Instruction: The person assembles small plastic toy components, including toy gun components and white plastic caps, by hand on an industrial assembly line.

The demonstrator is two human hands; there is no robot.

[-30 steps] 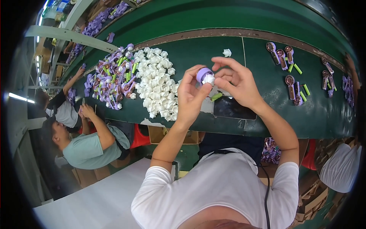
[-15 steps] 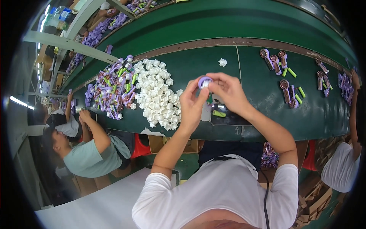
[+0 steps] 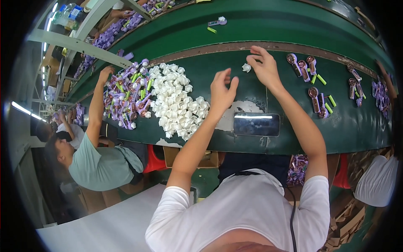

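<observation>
Both my hands hover over the green worktop with nothing visible in them. My left hand [image 3: 223, 90] has its fingers partly curled and the thumb held apart. Further right and a little farther out, my right hand [image 3: 265, 69] has spread fingers. A single white flower-shaped piece [image 3: 246, 67] lies just beside its fingertips. On the green belt beyond the worktop's raised edge rest a purple handled piece with a white flower end [image 3: 217, 22] and a small green cylinder [image 3: 212, 30].
Left of my hands lies a heap of white flower-shaped pieces [image 3: 178, 101], beside a pile of purple pieces and green cylinders [image 3: 126, 96]. A dark phone [image 3: 256, 124] lies near the front edge. Purple pieces [image 3: 312, 98] sit in groups at right. A co-worker [image 3: 98, 164] reaches toward the purple pile.
My hands have let go of the round purple piece and moved apart. A purple piece and a green cylinder now lie on the belt; the cylinder over the phone is gone. The co-worker's arm reached forward.
</observation>
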